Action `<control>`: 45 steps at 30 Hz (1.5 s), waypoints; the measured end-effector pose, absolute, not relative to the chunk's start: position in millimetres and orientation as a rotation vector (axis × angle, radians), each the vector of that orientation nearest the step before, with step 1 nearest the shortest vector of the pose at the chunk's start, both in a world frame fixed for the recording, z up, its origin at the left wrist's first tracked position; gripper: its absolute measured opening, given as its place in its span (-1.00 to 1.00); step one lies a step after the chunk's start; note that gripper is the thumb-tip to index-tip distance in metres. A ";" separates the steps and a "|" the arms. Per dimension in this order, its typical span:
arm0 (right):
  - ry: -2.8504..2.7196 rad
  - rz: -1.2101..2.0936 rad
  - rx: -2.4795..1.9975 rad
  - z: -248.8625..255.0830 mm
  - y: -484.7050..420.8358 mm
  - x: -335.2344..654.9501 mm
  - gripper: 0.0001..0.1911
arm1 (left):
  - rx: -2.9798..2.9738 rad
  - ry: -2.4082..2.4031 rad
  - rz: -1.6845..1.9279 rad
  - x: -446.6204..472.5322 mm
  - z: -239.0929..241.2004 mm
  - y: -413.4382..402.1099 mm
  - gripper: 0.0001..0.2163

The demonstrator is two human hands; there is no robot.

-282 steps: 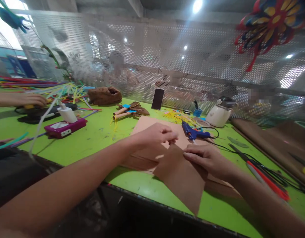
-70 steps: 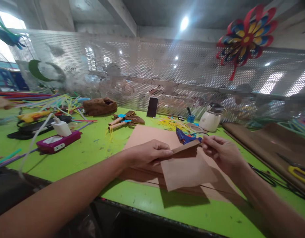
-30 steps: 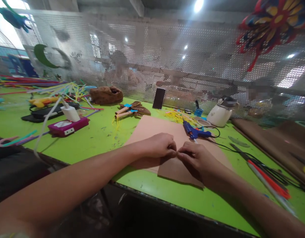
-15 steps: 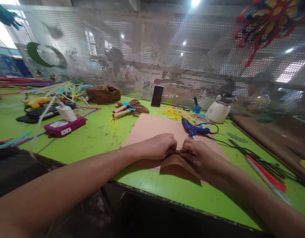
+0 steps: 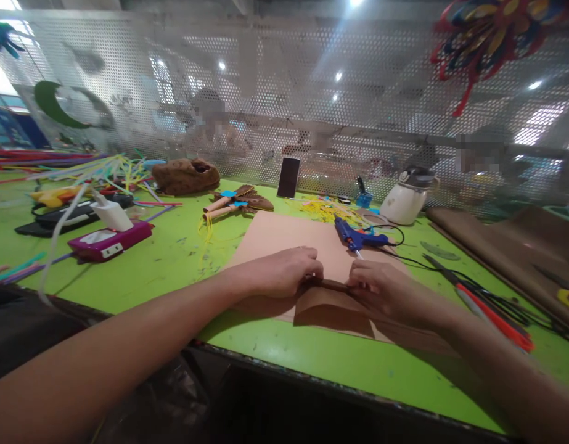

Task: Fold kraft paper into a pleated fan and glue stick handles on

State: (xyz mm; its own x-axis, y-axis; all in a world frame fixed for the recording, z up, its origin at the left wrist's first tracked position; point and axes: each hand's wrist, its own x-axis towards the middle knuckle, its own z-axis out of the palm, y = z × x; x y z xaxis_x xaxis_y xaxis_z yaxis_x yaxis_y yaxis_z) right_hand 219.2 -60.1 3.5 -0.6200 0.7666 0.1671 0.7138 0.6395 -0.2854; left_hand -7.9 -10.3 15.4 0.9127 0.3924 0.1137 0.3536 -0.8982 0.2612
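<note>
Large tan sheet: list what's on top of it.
A blue glue gun, at least partly, and brown paper pinched by left hand and right hand. Hidden: anything beneath them.

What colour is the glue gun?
The glue gun is dark blue; it shows in the head view.

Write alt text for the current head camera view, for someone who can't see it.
The left hand and right hand pinch the rolled edge of a brown sheet over larger tan paper on a green table. A blue glue gun lies just beyond; a white jug stands farther back.
</note>
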 end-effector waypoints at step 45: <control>-2.556 -0.475 -0.947 1.0 -80.7 177.0 -0.79 | 2.418 0.703 0.291 -8.2 25.4 -1.4 -0.69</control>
